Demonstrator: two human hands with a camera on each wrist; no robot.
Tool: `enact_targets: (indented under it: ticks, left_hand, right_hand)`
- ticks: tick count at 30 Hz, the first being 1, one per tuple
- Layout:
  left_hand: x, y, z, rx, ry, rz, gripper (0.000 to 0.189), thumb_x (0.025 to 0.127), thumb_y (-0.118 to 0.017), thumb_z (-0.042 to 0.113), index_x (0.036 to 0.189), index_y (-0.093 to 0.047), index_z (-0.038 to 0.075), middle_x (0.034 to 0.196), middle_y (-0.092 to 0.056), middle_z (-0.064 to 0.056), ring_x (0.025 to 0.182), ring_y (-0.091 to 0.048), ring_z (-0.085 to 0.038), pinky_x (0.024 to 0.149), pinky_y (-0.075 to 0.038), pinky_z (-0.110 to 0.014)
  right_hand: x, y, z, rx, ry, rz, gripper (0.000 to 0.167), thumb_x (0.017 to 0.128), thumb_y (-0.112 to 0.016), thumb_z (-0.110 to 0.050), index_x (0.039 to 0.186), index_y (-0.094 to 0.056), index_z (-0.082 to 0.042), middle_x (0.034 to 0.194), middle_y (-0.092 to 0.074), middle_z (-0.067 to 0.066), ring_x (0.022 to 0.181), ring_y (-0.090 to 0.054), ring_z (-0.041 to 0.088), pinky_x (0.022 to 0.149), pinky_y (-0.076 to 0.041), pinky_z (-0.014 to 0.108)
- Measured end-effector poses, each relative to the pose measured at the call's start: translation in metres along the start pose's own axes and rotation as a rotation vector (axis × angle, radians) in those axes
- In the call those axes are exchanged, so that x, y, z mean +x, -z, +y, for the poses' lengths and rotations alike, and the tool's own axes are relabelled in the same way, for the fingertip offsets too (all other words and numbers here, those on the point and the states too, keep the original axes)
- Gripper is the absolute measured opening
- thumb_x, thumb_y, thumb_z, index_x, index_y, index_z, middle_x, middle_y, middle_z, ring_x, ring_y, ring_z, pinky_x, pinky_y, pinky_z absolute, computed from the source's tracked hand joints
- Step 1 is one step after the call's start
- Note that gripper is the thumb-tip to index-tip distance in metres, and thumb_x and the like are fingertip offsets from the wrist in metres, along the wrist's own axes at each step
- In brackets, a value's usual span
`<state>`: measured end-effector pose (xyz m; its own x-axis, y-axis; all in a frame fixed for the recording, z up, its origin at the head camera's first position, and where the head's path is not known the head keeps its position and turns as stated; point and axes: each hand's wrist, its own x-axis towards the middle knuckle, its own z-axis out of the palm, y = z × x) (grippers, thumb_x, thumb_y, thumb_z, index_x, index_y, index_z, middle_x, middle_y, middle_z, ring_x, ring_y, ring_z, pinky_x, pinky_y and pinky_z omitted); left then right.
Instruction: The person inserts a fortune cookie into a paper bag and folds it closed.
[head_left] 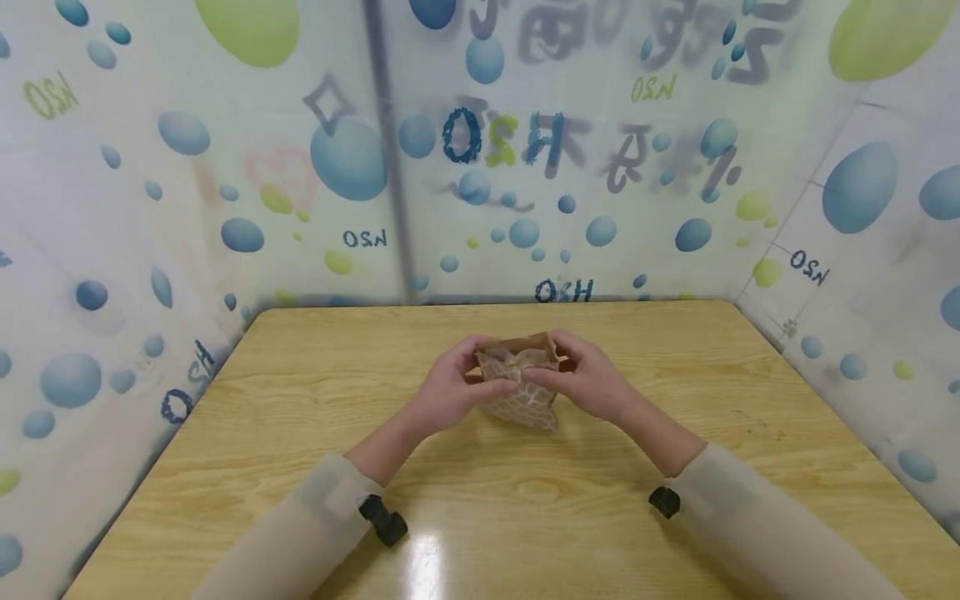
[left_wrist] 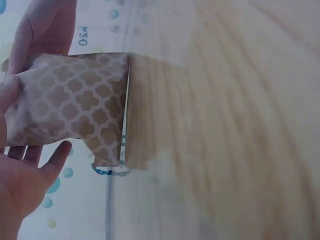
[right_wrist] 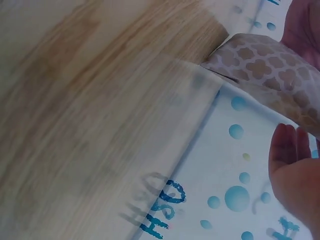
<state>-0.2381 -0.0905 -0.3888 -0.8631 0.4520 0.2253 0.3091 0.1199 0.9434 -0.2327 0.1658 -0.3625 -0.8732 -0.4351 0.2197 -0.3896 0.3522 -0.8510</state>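
Observation:
Between both hands is a small brown paper bag (head_left: 525, 408) with a white lattice pattern, its open top facing up in the head view. My left hand (head_left: 448, 390) grips the bag's left side, thumb across the near face and fingers toward the back. On the opposite side my right hand (head_left: 594, 382) holds it the same way, its thumb pressing near the rim. The left wrist view shows the patterned face of the bag (left_wrist: 85, 102) with its flat bottom edge at the tabletop. What lies inside the bag cannot be made out.
A light wood-grain table (head_left: 300, 400) spreads around the hands. Pale curtains (head_left: 315, 250) with blue and green drops stand behind and at both sides. Black wrist straps (head_left: 384, 522) sit on the sleeves.

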Motion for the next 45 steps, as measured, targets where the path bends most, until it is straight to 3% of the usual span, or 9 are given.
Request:
enact_targets:
  ticks: [4,12,16,20,26,31,35,41,45]
  left_hand:
    - [-0.0011,-0.0023,0.0015,-0.060,0.004,0.029,0.039,0.101,-0.082,0.019,0.137,-0.067,0.015,0.131,-0.072,-0.010,0.110,-0.074,-0.019,0.086,-0.064,-0.032]
    - [-0.0001,-0.0038,0.0007,-0.082,0.028,0.122,0.018,0.098,-0.085,0.020,0.110,-0.073,0.013,0.116,-0.075,-0.006,0.089,-0.068,-0.013,0.065,-0.053,-0.025]
    - [-0.0011,-0.0018,0.0002,-0.056,0.022,0.103,0.024,0.101,-0.082,0.024,0.122,-0.073,0.016,0.119,-0.074,-0.007,0.095,-0.071,-0.016,0.070,-0.058,-0.027]
    - [-0.0018,0.0003,0.0001,-0.020,0.018,0.099,0.027,0.104,-0.078,0.023,0.130,-0.075,0.017,0.119,-0.076,-0.005,0.103,-0.070,-0.017,0.077,-0.060,-0.030]
    - [-0.0013,-0.0002,0.0031,0.017,-0.008,0.116,0.023,0.103,-0.079,0.020,0.124,-0.074,0.012,0.120,-0.074,-0.008,0.097,-0.068,-0.016,0.067,-0.055,-0.031]
    - [-0.0046,0.0019,0.0033,0.031,-0.080,0.105,0.049,0.106,-0.075,0.017,0.150,-0.053,0.017,0.143,-0.060,-0.011,0.119,-0.070,-0.026,0.084,-0.064,-0.034]
    - [-0.0054,0.0048,0.0028,0.123,-0.192,0.141,0.058,0.105,-0.074,0.010,0.155,-0.044,0.015,0.150,-0.050,-0.015,0.129,-0.069,-0.035,0.091,-0.065,-0.040]
    - [-0.0056,0.0056,0.0015,0.320,-0.396,0.135,0.041,0.105,-0.071,0.002,0.142,-0.054,0.007,0.138,-0.056,-0.018,0.112,-0.071,-0.033,0.080,-0.067,-0.032]
    - [-0.0060,0.0040,0.0004,0.384,-0.463,0.135,0.029,0.106,-0.069,0.002,0.133,-0.061,0.008,0.130,-0.058,-0.015,0.106,-0.062,-0.027,0.077,-0.067,-0.030]
  right_hand:
    - [-0.0009,0.0016,0.0022,-0.067,0.022,0.030,0.014,0.105,-0.076,-0.021,0.113,-0.075,-0.010,0.114,-0.066,0.011,0.087,-0.061,0.019,0.072,-0.061,0.032]
    - [-0.0015,0.0065,-0.0004,-0.118,0.049,0.014,0.026,0.107,-0.072,-0.016,0.132,-0.079,-0.011,0.127,-0.072,0.012,0.093,-0.066,0.018,0.077,-0.063,0.034]
    - [0.0000,0.0063,0.0003,-0.134,0.007,0.026,0.023,0.105,-0.076,-0.021,0.126,-0.079,-0.013,0.119,-0.072,0.008,0.096,-0.067,0.016,0.082,-0.063,0.032]
    - [-0.0003,0.0059,0.0026,-0.129,0.014,0.025,0.015,0.104,-0.076,-0.018,0.117,-0.079,-0.009,0.110,-0.072,0.010,0.089,-0.069,0.012,0.082,-0.067,0.040]
    - [0.0004,0.0082,0.0033,-0.137,0.047,0.032,0.028,0.105,-0.075,-0.012,0.132,-0.078,-0.007,0.120,-0.075,0.013,0.098,-0.071,0.014,0.082,-0.065,0.030]
    - [0.0012,0.0085,0.0026,-0.114,0.016,0.048,0.052,0.103,-0.078,-0.018,0.152,-0.061,-0.010,0.132,-0.070,0.016,0.113,-0.072,0.028,0.093,-0.065,0.040]
    - [-0.0002,0.0085,0.0034,-0.103,0.110,0.115,0.065,0.101,-0.080,-0.011,0.158,-0.050,-0.013,0.145,-0.062,0.018,0.124,-0.070,0.036,0.101,-0.062,0.058]
    - [-0.0021,0.0066,0.0051,-0.144,0.261,0.131,0.046,0.101,-0.077,-0.003,0.144,-0.062,-0.010,0.143,-0.062,0.014,0.121,-0.069,0.032,0.098,-0.064,0.051]
    - [-0.0032,0.0050,0.0044,-0.209,0.320,0.126,0.035,0.103,-0.075,-0.003,0.136,-0.071,-0.013,0.137,-0.065,0.011,0.112,-0.064,0.024,0.092,-0.064,0.042]
